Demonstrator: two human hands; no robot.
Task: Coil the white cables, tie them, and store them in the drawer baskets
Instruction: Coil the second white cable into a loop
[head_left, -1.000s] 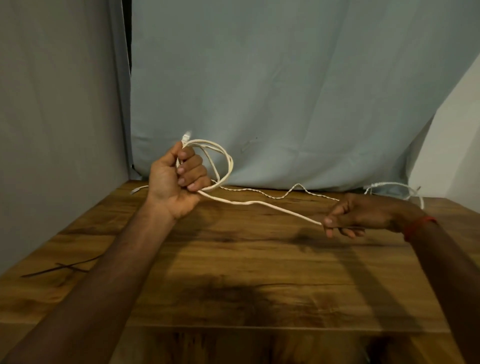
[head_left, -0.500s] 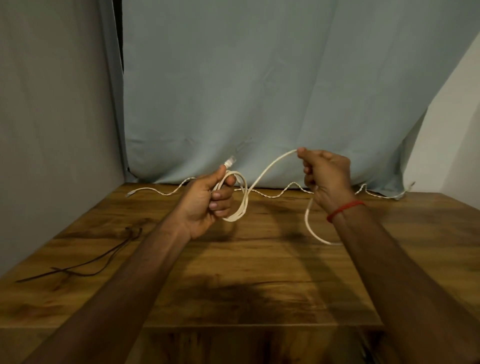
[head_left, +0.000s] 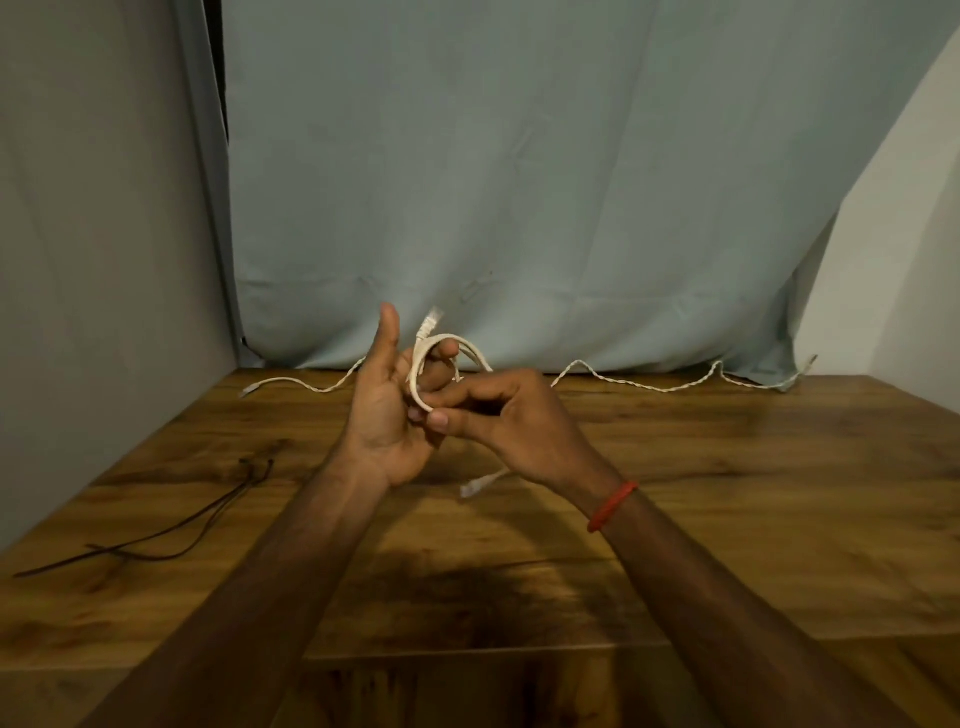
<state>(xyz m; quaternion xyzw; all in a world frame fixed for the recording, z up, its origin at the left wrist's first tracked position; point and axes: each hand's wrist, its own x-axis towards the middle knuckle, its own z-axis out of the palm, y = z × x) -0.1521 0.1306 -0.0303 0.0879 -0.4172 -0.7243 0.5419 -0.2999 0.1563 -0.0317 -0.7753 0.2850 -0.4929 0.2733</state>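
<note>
Fingers (head_left: 442, 378) of the left hand (head_left: 387, 415) curl through a small coil of white cable (head_left: 414, 376), so the loops ring them, while the thumb stands straight up, clear of the coil. The right hand (head_left: 511, 423) meets it from the right. Its thumb and forefinger pinch the near, lower bend of the coil just beside the left palm, and its other fingers are folded in behind. Both hands are held above the table (head_left: 753, 519), around its middle.

One plug (head_left: 430, 319) of the cable sticks up from the top of the coil, just right of the raised thumb. The other plug (head_left: 471, 488) hangs on a short tail below the right hand, close to the wood; whether it touches cannot be told.

A second cable (head_left: 649, 387), thin and twisted, lies in waves along the far edge of the table, running from the left behind the hands to the far right corner at the foot of the curtain (head_left: 519, 182). Black ties (head_left: 182, 530) lie on the left side of the table, well apart from the hands. A red band (head_left: 613, 506) circles the right wrist.
</note>
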